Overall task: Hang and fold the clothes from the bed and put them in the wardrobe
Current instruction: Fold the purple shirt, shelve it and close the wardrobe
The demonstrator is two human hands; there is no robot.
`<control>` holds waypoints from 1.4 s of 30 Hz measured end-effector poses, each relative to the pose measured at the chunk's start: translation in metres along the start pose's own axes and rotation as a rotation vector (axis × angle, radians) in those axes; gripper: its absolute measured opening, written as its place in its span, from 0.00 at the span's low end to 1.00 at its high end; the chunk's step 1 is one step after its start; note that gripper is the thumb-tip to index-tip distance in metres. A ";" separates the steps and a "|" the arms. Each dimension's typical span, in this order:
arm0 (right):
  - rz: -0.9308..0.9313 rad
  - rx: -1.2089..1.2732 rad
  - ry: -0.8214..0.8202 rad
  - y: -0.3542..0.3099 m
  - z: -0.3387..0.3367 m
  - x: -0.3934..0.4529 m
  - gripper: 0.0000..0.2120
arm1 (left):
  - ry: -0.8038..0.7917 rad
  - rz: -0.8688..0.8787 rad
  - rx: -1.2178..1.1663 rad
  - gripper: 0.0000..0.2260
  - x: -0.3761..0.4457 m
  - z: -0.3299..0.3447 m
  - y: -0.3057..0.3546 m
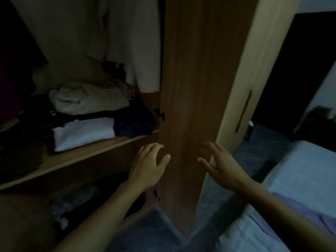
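Observation:
The wardrobe stands open in front of me, its wooden door (pixel 192 88) swung out edge-on in the middle of the view. On its shelf (pixel 94 151) lie folded clothes: a white piece (pixel 83 133), a cream bundle (pixel 87 100) and a dark blue piece (pixel 134 124). Pale garments (pixel 141 51) hang above them. My left hand (pixel 149 166) is held out empty, fingers relaxed, just in front of the shelf edge beside the door. My right hand (pixel 221 164) is also empty, fingers spread, in front of the door's edge. The bed (pixel 305 179) with a light blue sheet lies at the right.
Dark folded clothes (pixel 21 153) are stacked at the shelf's left end. The lower compartment (pixel 72 202) holds more dim clothing. Grey-blue carpet (pixel 236 197) covers the floor between wardrobe and bed. A dark doorway (pixel 300 60) is at the far right.

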State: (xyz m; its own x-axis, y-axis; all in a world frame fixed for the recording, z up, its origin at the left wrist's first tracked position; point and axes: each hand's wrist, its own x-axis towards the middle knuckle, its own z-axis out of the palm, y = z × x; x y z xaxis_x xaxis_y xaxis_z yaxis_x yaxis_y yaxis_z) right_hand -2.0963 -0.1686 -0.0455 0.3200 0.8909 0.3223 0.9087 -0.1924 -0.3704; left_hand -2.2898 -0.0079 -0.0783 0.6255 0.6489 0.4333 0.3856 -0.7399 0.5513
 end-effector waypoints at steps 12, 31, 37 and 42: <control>0.245 -0.039 0.222 0.166 -0.108 -0.175 0.34 | -0.235 0.300 -0.071 0.29 -0.008 0.170 0.205; 0.635 0.132 0.393 0.406 -0.195 -0.403 0.26 | -0.497 0.454 -0.130 0.26 -0.036 0.413 0.416; 0.756 0.070 0.309 0.463 -0.173 -0.410 0.25 | -0.596 0.433 -0.175 0.27 -0.024 0.496 0.401; 0.850 0.064 0.243 0.519 -0.139 -0.374 0.22 | -0.643 0.348 -0.234 0.28 0.018 0.559 0.370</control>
State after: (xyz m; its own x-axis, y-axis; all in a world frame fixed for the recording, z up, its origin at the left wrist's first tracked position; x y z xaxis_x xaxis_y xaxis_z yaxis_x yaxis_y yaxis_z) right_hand -1.7069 -0.6589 -0.2368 0.9350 0.3432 0.0892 0.3228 -0.7196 -0.6148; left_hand -1.7565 -0.3688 -0.2650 0.9836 0.1019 0.1489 -0.0141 -0.7794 0.6264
